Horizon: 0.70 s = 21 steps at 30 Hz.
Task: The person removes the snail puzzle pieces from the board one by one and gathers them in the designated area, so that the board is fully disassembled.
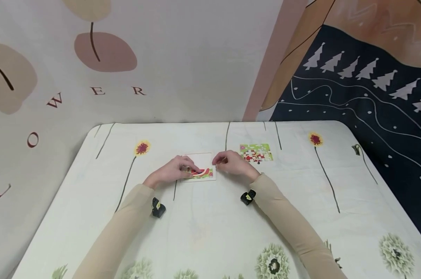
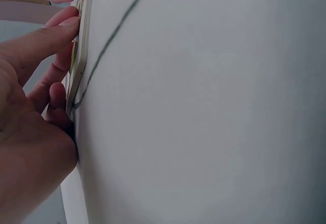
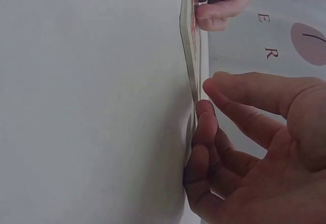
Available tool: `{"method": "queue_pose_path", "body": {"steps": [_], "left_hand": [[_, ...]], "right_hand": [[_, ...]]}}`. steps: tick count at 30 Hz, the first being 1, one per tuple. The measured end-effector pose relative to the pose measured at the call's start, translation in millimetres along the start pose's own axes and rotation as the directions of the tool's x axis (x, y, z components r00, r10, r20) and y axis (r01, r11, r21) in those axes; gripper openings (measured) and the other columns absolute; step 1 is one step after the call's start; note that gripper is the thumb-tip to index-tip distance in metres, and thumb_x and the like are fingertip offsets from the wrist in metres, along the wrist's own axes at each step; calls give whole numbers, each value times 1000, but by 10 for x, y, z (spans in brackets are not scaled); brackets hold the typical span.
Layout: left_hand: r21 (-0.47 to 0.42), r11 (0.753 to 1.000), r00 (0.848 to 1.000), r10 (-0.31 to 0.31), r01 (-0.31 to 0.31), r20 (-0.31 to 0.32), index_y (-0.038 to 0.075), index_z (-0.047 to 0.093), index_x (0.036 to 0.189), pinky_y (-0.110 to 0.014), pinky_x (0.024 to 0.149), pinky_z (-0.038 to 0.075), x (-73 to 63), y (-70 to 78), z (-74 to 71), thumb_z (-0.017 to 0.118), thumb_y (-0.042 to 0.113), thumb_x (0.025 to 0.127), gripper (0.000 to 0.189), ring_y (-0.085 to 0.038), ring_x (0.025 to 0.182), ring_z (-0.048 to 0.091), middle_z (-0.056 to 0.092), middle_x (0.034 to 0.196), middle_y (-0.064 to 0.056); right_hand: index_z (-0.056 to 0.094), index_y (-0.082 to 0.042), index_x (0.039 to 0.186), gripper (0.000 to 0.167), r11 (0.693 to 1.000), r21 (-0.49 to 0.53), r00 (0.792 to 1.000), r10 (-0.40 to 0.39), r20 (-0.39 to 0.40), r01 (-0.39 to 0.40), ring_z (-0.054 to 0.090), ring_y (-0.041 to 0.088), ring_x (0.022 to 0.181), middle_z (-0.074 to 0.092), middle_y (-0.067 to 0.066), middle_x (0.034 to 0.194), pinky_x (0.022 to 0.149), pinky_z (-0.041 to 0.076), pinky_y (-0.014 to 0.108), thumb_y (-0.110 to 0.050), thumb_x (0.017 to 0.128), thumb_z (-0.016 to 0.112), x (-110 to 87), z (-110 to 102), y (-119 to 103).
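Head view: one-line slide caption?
Left hand on a partly filled puzzle board, right hand at its right edge, more puzzle pieces lying farther right on the flower-print cloth.

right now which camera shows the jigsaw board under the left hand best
The head view: it looks down on the jigsaw board, showing its white upper part and colourful picture strip. Both wrist views show it nearly edge-on, its face foreshortened.

High head view, forward-down over the table [image 1: 203,221]; 2 low, sideways wrist close-ups, puzzle board [image 1: 200,159] in both.
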<state>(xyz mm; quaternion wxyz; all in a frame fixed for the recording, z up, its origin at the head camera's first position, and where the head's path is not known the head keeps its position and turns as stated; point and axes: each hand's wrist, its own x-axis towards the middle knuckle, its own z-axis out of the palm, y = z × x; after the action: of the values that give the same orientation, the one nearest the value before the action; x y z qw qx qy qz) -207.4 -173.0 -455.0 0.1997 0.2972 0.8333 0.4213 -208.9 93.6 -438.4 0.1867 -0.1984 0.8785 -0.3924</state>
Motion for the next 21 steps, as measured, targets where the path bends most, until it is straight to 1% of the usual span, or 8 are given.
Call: {"method": "queue_pose_path", "body": {"steps": [3, 7, 11, 15, 18, 21], "left_hand": [[-6, 1000, 1000, -9, 9, 9, 0, 77, 115, -41, 93, 35, -4, 3, -4, 72, -1, 91, 24, -25, 109, 53, 68, 114, -12], [-9, 1000, 1000, -8, 8, 16, 0, 77, 116, -43, 98, 35, -6, 0, -8, 72, 0, 92, 25, -27, 113, 54, 68, 116, -12], [-12, 1000, 1000, -10, 10, 23, 0, 77, 117, -44, 99, 35, -7, -9, -9, 72, 1, 92, 25, -28, 114, 54, 68, 116, -13], [-22, 1000, 1000, -16, 17, 22, 0, 77, 117, -43, 99, 35, -10, -4, -12, 73, 1, 92, 25, -27, 114, 54, 68, 116, -13], [-26, 1000, 1000, -8, 9, 23, -1, 76, 117, -43, 98, 35, -9, 4, -15, 73, 0, 91, 26, -27, 113, 53, 68, 116, -13], [-23, 1000, 1000, 0, 0, 26, -1, 76, 117, -43, 97, 35, -4, 3, -13, 73, -1, 91, 26, -27, 112, 53, 68, 115, -14]], "right_hand": [[74, -1, 112, 19, 1000, -21, 1000, -8, 14, 9, 62, 21, 96, 72, 11, 110, 88, 48, 34, -1, 94, 67, 11, 21, -23], [74, -1, 114, 21, 999, -42, 1000, -6, 29, 8, 61, 20, 94, 72, 11, 111, 85, 48, 33, -2, 95, 68, 17, 40, -47], [75, -1, 117, 23, 999, -42, 999, 4, 47, -2, 60, 19, 93, 72, 11, 115, 83, 47, 31, -2, 95, 68, 13, 50, -63], [75, -2, 119, 25, 999, -31, 997, -3, 76, 5, 59, 20, 97, 71, 12, 121, 84, 46, 32, -3, 95, 68, 4, 54, -70], [75, -2, 118, 25, 999, -31, 996, -11, 85, 14, 58, 21, 99, 71, 12, 121, 87, 46, 33, -3, 95, 68, 1, 51, -75], [76, -1, 116, 23, 999, -42, 996, -31, 81, 35, 58, 20, 99, 72, 11, 117, 88, 46, 34, -3, 94, 69, 7, 51, -80]]}}
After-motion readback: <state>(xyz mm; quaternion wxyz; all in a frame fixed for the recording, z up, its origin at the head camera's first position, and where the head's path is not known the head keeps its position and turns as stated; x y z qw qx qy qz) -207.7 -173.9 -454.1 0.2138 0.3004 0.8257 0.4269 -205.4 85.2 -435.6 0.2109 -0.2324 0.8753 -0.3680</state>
